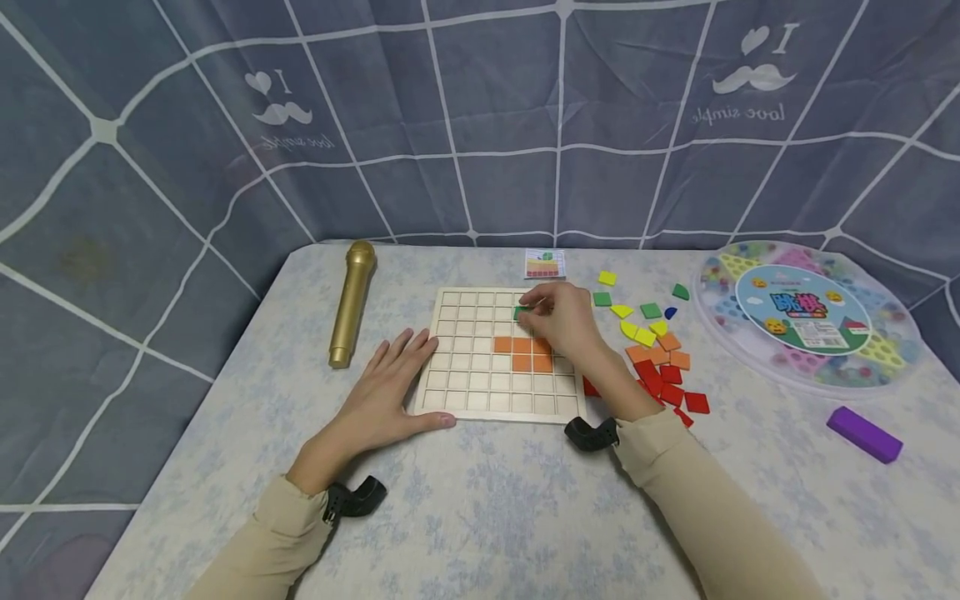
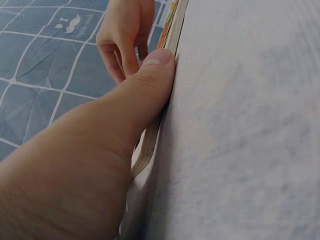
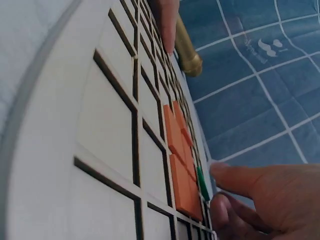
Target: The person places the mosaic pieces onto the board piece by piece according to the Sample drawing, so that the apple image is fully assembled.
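A wooden grid board [image 1: 465, 379] lies flat on the table, with several orange square tiles [image 1: 522, 362] set in its cells. My left hand [image 1: 386, 393] rests at the board's left side, fingers spread; its thumb [image 2: 150, 75] lies along the front edge. Over the board's upper right part, my right hand [image 1: 567, 321] pinches a small green tile [image 1: 519, 312] between thumb and fingers. From the right wrist view, this green tile [image 3: 202, 184] sits at the fingertips, just beyond the orange tiles [image 3: 186, 192]. The right hand hides some cells.
Loose red tiles [image 1: 697, 403], orange, yellow [image 1: 607, 277] and green pieces lie right of the board. Behind it is a small pattern card [image 1: 544, 264]. A gold microphone-shaped object [image 1: 351, 308] lies left; a round clear game box [image 1: 806, 317] and purple block [image 1: 865, 434] are at right.
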`<state>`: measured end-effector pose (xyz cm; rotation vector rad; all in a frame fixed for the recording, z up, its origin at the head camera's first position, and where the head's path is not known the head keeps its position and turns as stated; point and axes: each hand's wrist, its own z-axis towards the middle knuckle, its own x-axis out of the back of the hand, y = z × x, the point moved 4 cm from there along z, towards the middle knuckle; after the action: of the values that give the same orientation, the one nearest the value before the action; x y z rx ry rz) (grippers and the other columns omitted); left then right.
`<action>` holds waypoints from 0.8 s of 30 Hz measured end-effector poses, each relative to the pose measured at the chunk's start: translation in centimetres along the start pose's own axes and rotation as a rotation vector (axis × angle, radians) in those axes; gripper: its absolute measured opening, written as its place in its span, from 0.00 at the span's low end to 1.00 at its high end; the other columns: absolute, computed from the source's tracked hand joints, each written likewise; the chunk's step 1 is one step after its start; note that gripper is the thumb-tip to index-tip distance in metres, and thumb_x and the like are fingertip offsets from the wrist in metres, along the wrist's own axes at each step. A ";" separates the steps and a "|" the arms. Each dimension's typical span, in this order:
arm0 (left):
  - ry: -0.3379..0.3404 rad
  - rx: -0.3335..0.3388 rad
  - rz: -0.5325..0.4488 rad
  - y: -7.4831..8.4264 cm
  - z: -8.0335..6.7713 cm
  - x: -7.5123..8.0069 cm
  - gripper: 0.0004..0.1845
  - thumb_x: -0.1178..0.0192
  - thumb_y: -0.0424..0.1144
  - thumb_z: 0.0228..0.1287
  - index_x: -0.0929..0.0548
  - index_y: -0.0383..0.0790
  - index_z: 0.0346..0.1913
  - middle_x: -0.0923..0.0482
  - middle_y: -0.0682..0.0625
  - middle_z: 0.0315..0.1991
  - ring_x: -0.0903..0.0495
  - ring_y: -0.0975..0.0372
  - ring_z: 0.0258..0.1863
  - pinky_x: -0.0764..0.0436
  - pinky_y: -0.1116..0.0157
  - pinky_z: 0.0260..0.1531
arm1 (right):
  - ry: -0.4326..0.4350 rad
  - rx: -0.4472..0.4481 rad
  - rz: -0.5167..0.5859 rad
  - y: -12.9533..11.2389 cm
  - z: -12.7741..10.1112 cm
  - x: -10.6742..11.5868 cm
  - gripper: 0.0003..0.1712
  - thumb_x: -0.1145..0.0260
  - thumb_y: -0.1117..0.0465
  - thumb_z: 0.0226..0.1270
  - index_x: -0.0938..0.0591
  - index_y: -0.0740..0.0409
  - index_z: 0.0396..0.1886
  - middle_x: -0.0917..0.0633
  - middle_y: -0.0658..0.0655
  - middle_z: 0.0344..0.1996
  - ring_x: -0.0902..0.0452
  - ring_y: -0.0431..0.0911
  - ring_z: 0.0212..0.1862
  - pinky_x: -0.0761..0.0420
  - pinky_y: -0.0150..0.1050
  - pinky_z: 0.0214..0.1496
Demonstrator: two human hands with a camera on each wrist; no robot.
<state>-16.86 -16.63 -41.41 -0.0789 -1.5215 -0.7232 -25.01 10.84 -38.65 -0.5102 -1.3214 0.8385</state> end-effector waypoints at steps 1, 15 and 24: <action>0.000 -0.002 0.002 0.0 0.0 0.0 0.63 0.28 0.69 0.55 0.44 0.40 0.85 0.49 0.43 0.86 0.55 0.46 0.86 0.57 0.42 0.84 | -0.016 0.000 0.000 -0.1 -0.2 0.1 0.12 0.21 0.65 0.63 0.08 0.62 0.46 0.10 0.61 0.38 0.17 0.54 0.40 0.20 0.44 0.44; -0.001 0.008 -0.005 0.0 0.2 -0.4 0.63 0.27 0.68 0.55 0.45 0.42 0.85 0.49 0.44 0.86 0.55 0.46 0.86 0.58 0.42 0.84 | 0.006 0.042 -0.025 0.8 -1.3 1.0 0.16 0.23 0.64 0.65 0.10 0.63 0.52 0.14 0.64 0.48 0.18 0.55 0.43 0.19 0.44 0.46; 0.005 0.000 0.006 -0.2 0.1 -0.3 0.63 0.28 0.69 0.55 0.45 0.41 0.85 0.49 0.43 0.86 0.55 0.46 0.86 0.58 0.43 0.84 | 0.175 -0.150 -0.154 4.3 -0.9 5.9 0.20 0.36 0.71 0.73 0.16 0.70 0.62 0.15 0.71 0.55 0.21 0.64 0.54 0.22 0.59 0.61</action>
<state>-16.96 -16.62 -41.79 -0.0815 -1.5158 -0.7181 -25.00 18.15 -38.35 -0.5780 -1.2500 0.5575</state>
